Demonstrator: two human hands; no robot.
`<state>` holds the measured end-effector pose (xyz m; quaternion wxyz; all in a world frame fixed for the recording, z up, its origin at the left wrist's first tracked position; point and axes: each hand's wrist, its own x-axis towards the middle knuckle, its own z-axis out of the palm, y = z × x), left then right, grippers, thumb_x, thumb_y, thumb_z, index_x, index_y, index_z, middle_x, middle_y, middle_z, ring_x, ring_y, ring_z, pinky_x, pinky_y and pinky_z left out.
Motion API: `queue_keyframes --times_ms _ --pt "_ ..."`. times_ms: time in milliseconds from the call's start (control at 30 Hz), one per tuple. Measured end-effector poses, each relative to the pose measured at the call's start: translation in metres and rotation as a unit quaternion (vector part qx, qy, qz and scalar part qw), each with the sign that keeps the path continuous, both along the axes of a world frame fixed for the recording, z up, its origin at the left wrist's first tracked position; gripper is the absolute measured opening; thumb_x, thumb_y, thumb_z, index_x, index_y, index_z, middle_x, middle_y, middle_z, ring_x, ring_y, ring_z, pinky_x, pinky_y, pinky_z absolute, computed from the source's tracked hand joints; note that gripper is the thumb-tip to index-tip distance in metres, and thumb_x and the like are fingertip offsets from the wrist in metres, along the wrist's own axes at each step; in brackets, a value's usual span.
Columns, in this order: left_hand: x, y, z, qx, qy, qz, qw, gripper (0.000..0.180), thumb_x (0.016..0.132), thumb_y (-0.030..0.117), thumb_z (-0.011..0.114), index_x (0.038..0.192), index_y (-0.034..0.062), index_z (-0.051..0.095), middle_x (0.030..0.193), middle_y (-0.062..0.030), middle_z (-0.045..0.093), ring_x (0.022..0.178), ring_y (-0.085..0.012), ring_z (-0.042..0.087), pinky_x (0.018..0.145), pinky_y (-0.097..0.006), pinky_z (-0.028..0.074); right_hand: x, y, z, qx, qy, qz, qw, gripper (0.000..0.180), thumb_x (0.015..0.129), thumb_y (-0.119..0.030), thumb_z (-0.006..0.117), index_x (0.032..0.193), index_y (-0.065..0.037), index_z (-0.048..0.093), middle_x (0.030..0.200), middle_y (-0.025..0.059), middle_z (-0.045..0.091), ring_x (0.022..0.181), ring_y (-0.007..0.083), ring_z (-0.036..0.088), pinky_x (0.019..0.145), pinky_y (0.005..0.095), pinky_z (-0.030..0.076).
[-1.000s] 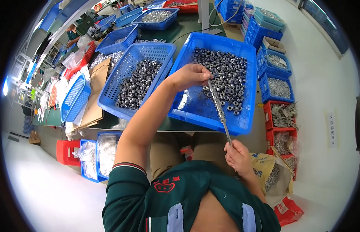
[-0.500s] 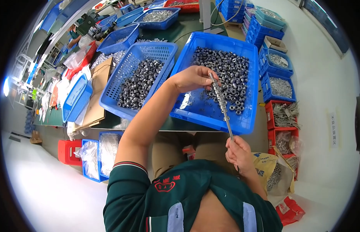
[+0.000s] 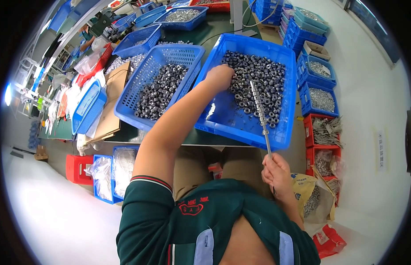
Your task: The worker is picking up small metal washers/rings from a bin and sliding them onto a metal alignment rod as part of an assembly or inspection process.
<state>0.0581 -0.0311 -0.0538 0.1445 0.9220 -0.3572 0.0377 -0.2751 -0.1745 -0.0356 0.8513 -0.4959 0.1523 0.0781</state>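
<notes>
My right hand (image 3: 277, 173) is closed round the lower end of a thin metal rod (image 3: 268, 145), which slants up over the near part of a blue bin (image 3: 219, 118). Several shiny ring-shaped metal pieces (image 3: 259, 109) sit threaded along the rod's upper part. Inside the bin lies a heap of dark metal nuts (image 3: 258, 75). At the left edge of that heap is my left hand (image 3: 221, 77), its fingers curled down among the nuts. What its fingertips pinch, if anything, is hidden.
A perforated blue basket (image 3: 134, 95) of similar nuts stands left of the bin, beside flat cardboard (image 3: 112, 104). More blue baskets (image 3: 181, 28) line the far table. Stacked blue crates (image 3: 310, 79) and red bins (image 3: 309, 137) of metal parts stand at right, above a yellow sack (image 3: 302, 185).
My left hand has left the rod's upper end and moved left and away from me to the nut heap. The rod's tip now stands free, still held by my right hand.
</notes>
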Motion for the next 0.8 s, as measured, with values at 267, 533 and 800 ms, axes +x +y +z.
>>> queue_keyframes --times_ms 267,533,800 --pt "0.004 0.000 -0.006 0.077 -0.047 -0.014 0.996 0.015 0.071 0.007 0.058 0.084 0.0038 0.065 0.097 -0.0155 0.064 0.089 -0.0355 0.061 0.078 -0.042 0.050 0.000 -0.004 -0.004 0.005 -0.004 0.014 1.000 0.019 0.095 -0.021 0.047 0.086 -0.005 0.047 0.051 -0.0042 0.033 0.039 0.0031 0.028 0.037 0.0178 0.023" --pt "-0.014 0.007 0.033 -0.358 0.446 -0.048 0.819 0.024 0.080 0.006 0.065 0.102 0.0021 0.056 0.083 -0.0048 0.061 0.073 -0.0122 0.058 0.065 -0.024 0.047 -0.002 -0.005 -0.003 0.020 -0.013 0.021 1.000 0.019 0.095 -0.021 0.047 0.085 -0.005 0.047 0.053 -0.0038 0.035 0.041 0.0032 0.030 0.038 0.0178 0.025" --pt "-0.040 0.013 0.050 -0.563 0.604 -0.080 0.558 0.023 0.087 0.013 0.058 0.108 0.0060 0.051 0.100 -0.0098 0.059 0.091 -0.0181 0.057 0.080 -0.031 0.046 -0.003 -0.003 -0.003 0.013 -0.015 0.024 1.000 0.019 0.095 -0.021 0.047 0.085 -0.005 0.046 0.052 -0.0032 0.034 0.040 0.0036 0.029 0.038 0.0178 0.025"
